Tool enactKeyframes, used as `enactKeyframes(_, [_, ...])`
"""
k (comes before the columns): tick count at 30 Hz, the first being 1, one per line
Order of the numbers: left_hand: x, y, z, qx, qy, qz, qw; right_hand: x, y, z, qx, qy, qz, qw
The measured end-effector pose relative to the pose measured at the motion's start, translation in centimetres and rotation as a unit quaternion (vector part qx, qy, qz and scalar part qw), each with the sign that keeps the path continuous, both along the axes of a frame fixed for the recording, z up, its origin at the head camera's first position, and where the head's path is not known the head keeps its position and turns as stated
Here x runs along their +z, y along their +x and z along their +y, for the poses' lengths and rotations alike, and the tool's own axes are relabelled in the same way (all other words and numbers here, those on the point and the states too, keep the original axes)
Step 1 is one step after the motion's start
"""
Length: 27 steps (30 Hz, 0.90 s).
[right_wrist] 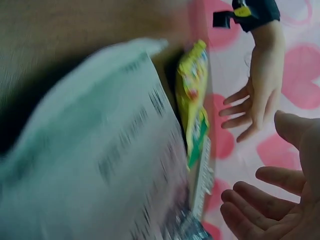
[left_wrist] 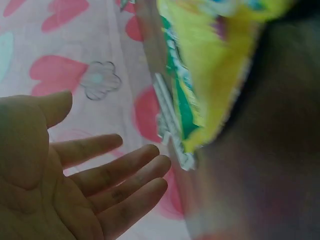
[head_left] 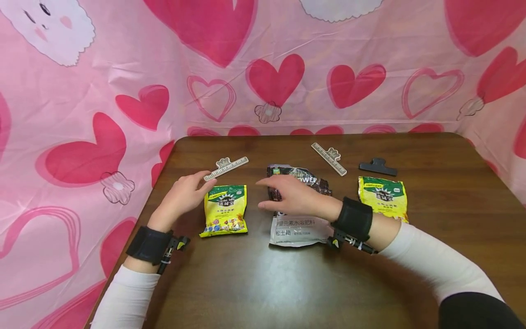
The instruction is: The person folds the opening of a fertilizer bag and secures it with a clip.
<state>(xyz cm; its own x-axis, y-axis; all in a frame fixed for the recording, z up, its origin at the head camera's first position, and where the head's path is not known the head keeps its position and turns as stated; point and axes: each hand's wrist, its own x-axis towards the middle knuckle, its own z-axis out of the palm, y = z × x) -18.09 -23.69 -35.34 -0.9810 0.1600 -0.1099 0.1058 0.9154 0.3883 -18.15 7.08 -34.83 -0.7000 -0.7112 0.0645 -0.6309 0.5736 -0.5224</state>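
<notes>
My left hand (head_left: 182,194) hovers at the upper left of a yellow and green fertilizer packet (head_left: 225,212), its fingers relaxed and holding nothing. A white clip with a piano-key pattern (head_left: 232,167) lies just past its fingertips. In the left wrist view the fingers (left_wrist: 120,170) spread loosely beside the packet (left_wrist: 215,65). My right hand (head_left: 291,195) is over a black and white fertilizer bag (head_left: 297,230) and hides its middle. Its fingers point left with thumb apart, and nothing is in it. The right wrist view shows the bag (right_wrist: 110,150) blurred, beside the loose fingers (right_wrist: 255,205).
A second yellow packet (head_left: 382,194) lies at right, partly behind my right wrist. Behind it is a black clip (head_left: 378,167), and another piano-key clip (head_left: 329,159) lies near the back. A pink heart-print cloth (head_left: 287,36) hangs around the brown table (head_left: 255,283).
</notes>
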Motion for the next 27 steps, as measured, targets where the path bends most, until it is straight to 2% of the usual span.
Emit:
enactKeyframes(3, [-0.7, 0.2, -0.9, 0.017, -0.001, -0.005, 0.9998, -0.8, 0.1, -1.1, 0.009, -0.021, -0.033, 0.999])
enactKeyframes(7, [-1.5, 0.2, -1.7, 0.04, 0.001, -0.009, 0.9991, -1.5, -0.3, -2.3, -0.007, -0.032, -0.092, 0.995])
enactKeyframes(13, [-2.4, 0.1, -2.0, 0.065, 0.023, -0.037, 0.997, -2.7, -1.0, -3.7, -0.043, -0.01, -0.154, 0.987])
enactKeyframes(19, [-2.8, -0.2, -2.2, 0.089, 0.071, -0.074, 0.9908, -2.7, -1.6, -4.9, -0.094, -0.007, -0.254, 0.963])
enactKeyframes(22, [-3.0, -0.5, -2.3, 0.101, 0.096, -0.092, 0.9861, -2.7, -2.0, -5.4, -0.117, -0.007, -0.279, 0.953])
enactKeyframes(27, [-3.4, -0.9, -2.5, 0.118, 0.142, -0.106, 0.977, -2.6, -2.3, -6.0, -0.132, -0.018, -0.31, 0.941])
